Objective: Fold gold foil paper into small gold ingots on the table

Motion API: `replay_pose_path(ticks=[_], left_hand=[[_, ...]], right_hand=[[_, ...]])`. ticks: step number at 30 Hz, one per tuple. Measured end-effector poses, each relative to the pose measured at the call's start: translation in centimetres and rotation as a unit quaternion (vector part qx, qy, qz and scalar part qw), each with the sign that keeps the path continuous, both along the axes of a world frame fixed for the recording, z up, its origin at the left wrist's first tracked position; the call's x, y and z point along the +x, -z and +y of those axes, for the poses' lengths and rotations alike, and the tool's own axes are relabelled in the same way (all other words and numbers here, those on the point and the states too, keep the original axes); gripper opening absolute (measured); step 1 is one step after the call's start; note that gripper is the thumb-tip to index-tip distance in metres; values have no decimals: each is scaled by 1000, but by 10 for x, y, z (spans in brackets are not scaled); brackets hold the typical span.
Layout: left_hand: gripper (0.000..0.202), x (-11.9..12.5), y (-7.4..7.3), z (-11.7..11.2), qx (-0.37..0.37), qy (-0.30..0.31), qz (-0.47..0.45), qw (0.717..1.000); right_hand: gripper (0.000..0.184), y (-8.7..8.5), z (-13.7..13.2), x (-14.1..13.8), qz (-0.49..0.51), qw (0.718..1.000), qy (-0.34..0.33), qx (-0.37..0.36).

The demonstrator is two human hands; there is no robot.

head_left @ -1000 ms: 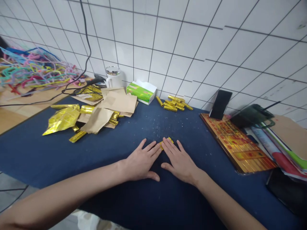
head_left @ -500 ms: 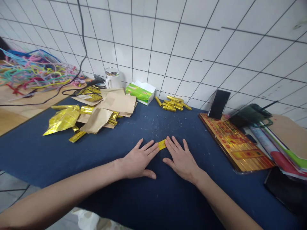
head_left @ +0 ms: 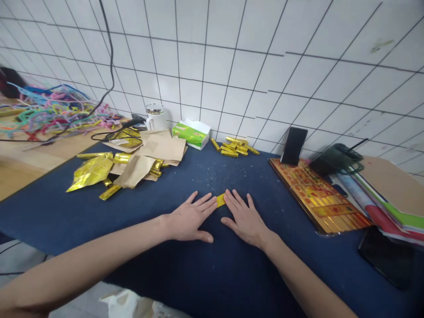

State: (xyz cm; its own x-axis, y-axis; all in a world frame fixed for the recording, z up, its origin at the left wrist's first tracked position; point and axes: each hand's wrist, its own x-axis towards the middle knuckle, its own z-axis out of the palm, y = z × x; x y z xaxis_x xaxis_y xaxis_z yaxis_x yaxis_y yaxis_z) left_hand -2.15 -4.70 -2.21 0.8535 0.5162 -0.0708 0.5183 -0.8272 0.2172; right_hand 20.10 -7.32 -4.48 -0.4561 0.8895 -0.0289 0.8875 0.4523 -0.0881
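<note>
A small folded strip of gold foil paper lies on the dark blue tabletop. The flat fingertips of my left hand press its left end, thumb spread away toward me. On its right end rest the fingertips of my right hand, also laid flat with the thumb apart. Only the strip's middle shows; both ends are covered by fingers. Beyond my hands, near the wall, is a small pile of gold foil rolls.
At the left, brown paper sheets and crumpled gold foil lie together. Behind them stand a white mug and a green tissue pack. A phone leans upright by a gold-and-red packet. Colourful pipe cleaners heap far left.
The view has shifted slightly, so everything sits a little differently in the picture. Both hands stay flat on the foil strip, in nearly the same pose.
</note>
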Motion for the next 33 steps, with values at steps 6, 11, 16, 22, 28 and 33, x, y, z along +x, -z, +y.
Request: replay_pose_path(ticks=[6, 11, 16, 22, 28, 33], left_hand=[[87, -7, 9, -3, -2, 7, -6, 1000], [87, -6, 11, -3, 8, -8, -15, 1000], [87, -6, 13, -2, 6, -7, -19, 1000], [87, -6, 12, -3, 11, -9, -20, 1000], [93, -6, 14, -3, 25, -1, -30, 999], [91, -6, 15, -2, 21, -6, -46, 999]], right_hand=[[65, -1, 5, 9, 2, 999, -36, -7], [64, -1, 8, 13, -3, 999, -49, -15], [65, -2, 8, 13, -14, 998, -53, -25], [69, -10, 7, 11, -16, 998, -50, -27], [80, -15, -1, -16, -6, 996, -86, 0], [69, -3, 2, -11, -11, 997, -79, -19]])
